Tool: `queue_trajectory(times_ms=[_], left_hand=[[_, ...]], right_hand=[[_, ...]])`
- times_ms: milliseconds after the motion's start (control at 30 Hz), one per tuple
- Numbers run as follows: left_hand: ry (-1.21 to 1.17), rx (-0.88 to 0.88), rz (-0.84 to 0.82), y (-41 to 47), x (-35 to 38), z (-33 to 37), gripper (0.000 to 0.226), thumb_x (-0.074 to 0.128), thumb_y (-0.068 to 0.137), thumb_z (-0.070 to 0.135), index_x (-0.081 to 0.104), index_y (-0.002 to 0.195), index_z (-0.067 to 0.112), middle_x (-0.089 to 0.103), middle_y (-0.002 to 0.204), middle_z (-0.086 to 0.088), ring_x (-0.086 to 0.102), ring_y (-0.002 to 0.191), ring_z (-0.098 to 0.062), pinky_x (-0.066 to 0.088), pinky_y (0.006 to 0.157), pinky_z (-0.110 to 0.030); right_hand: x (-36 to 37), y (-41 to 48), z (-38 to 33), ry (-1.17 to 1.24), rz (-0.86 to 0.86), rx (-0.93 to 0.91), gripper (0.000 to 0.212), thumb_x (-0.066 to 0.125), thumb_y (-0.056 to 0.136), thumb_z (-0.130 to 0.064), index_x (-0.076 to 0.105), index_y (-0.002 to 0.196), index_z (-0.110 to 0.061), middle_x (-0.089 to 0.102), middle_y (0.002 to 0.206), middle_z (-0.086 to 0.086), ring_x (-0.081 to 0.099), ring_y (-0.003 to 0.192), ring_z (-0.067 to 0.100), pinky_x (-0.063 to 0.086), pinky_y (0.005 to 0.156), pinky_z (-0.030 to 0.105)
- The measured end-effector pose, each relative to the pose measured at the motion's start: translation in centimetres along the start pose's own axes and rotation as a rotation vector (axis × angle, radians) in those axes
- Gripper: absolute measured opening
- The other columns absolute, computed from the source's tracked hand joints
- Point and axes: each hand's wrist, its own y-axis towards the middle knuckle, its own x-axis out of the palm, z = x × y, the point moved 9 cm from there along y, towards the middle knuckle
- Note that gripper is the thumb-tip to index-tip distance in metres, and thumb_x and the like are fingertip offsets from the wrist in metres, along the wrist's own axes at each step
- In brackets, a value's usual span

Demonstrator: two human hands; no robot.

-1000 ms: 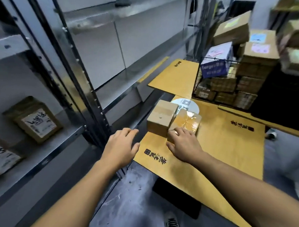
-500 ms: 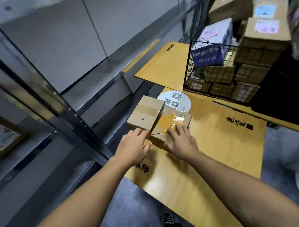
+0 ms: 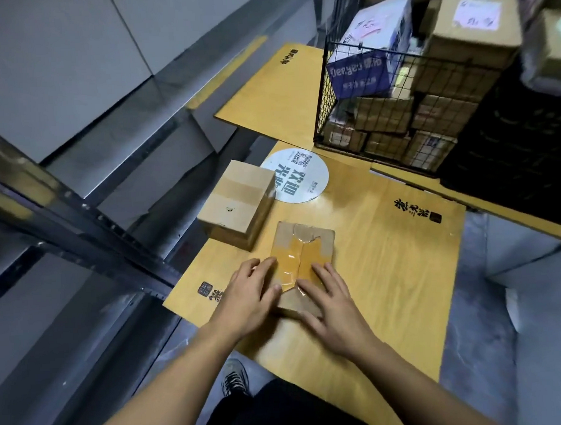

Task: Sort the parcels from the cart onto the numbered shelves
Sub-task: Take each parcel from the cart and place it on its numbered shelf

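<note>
Head view, then: what was the room like? asked the first.

A grey floor [image 3: 501,299], said the second, with yellow wooden boards [image 3: 388,272] laid flat on it and black characters printed near their edges. A round white sticker [image 3: 295,176] with a QR code lay on the nearest board. A metal rack [image 3: 80,227] ran along the left. A wire cart [image 3: 320,91] piled with cardboard boxes stood at the far right, with a black crate [image 3: 511,157] just beside it.

And the parcel?

The parcel [image 3: 306,246] lay flat on the near board, close to the person. It was thin brown cardboard, its top covered by wide glossy yellow tape, wrinkled and torn toward the far end. A taller box [image 3: 237,201], taped across its top, sat just beyond its left corner; I could not tell whether the two touched.

The hands?

Both were on the parcel. The left hand [image 3: 247,297] lay at its left edge, fingers nearly straight and thumb across the top. The right hand [image 3: 338,312] was spread flat on the near right part, fingers splayed. One shoe [image 3: 235,378] showed below, on the floor
</note>
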Motion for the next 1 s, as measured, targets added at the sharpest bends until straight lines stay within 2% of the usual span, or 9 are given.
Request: queue_trajectory(times_ms=[100,167,267,433,533,633,767,833,1000], left_hand=[[-0.074,-0.053,-0.064,-0.4,1.9,-0.7,0.058,0.048,0.097,0.046,0.024,0.149,0.04,0.033,0.151,0.001,0.037,0.135,-0.019,0.031,0.111,-0.033],[-0.138,-0.064,-0.051,-0.6,2.3,-0.8,0.059,0.049,0.098,0.042,0.023,0.15,0.04,0.037,0.151,0.003,0.039,0.134,-0.017,0.028,0.107,-0.026],[-0.176,-0.033,-0.013,-1.0,2.2,-0.2,0.058,0.054,0.096,0.038,0.029,0.149,0.037,0.041,0.149,0.008,0.038,0.133,-0.009,0.023,0.098,-0.011],[-0.371,0.026,0.085,-1.6,0.3,1.7,0.051,0.058,0.094,0.04,0.039,0.141,0.046,0.046,0.134,0.023,0.04,0.119,0.018,0.027,0.089,0.001],[-0.572,0.016,0.157,-1.9,-1.2,2.2,0.039,0.054,0.093,0.042,0.045,0.129,0.051,0.053,0.131,0.021,0.046,0.121,0.01,0.039,0.098,-0.014],[-0.585,-0.018,0.219,-2.1,-2.2,1.9,0.04,0.06,0.094,0.03,0.047,0.129,0.046,0.053,0.129,0.016,0.05,0.119,0.004,0.044,0.099,-0.023],[-0.71,-0.12,0.083,-2.2,-1.1,1.4,0.054,0.06,0.086,0.052,0.035,0.134,0.057,0.044,0.141,0.016,0.046,0.127,-0.003,0.042,0.104,-0.031],[-0.79,-0.113,0.028,-2.4,-0.4,1.9,0.051,0.055,0.086,0.061,0.034,0.133,0.063,0.044,0.138,0.029,0.043,0.128,0.003,0.037,0.111,-0.038],[-0.699,-0.054,0.113,-3.3,-1.3,2.1,0.057,0.059,0.079,0.062,0.032,0.129,0.066,0.052,0.131,0.028,0.055,0.116,0.004,0.048,0.1,-0.034]], right_hand=[[-1.4,-0.6,2.0,0.248,0.202,0.267,0.054,0.063,0.095,-0.042,0.047,0.146,-0.036,0.013,0.165,-0.003,0.004,0.154,0.02,0.014,0.122,0.035],[-1.3,-0.9,3.4,0.404,0.201,0.452,0.056,0.063,0.095,-0.04,0.043,0.147,-0.04,0.026,0.16,0.005,0.026,0.148,0.024,0.027,0.118,0.035],[-0.5,-0.9,3.5,0.568,0.137,0.48,0.059,0.064,0.096,-0.038,0.038,0.149,-0.042,0.05,0.143,0.002,0.053,0.127,0.019,0.043,0.108,0.034],[-0.9,-1.3,3.2,0.794,0.212,0.508,0.051,0.063,0.096,-0.042,0.041,0.141,-0.05,0.048,0.137,-0.014,0.051,0.116,0.006,0.047,0.087,0.018],[-0.9,-1.8,2.8,0.968,0.241,0.488,0.05,0.064,0.093,-0.045,0.043,0.137,-0.053,0.045,0.142,-0.014,0.052,0.124,0.01,0.052,0.098,0.032],[-1.5,-2.2,2.5,1.051,0.263,0.44,0.052,0.065,0.086,-0.05,0.045,0.133,-0.059,0.046,0.141,-0.016,0.052,0.125,0.001,0.052,0.1,0.031],[-2.0,-2.6,1.7,0.988,0.221,0.383,0.047,0.059,0.089,-0.052,0.043,0.132,-0.065,0.043,0.14,-0.028,0.051,0.118,-0.016,0.049,0.097,0.018],[-2.2,-2.6,0.9,0.905,0.201,0.346,0.045,0.055,0.095,-0.049,0.04,0.133,-0.067,0.041,0.14,-0.035,0.045,0.124,-0.016,0.043,0.101,0.015],[-3.7,-2.5,0.7,0.667,0.225,0.362,0.04,0.054,0.101,-0.036,0.047,0.136,-0.052,0.037,0.145,-0.008,0.041,0.134,0.006,0.04,0.107,0.027]])
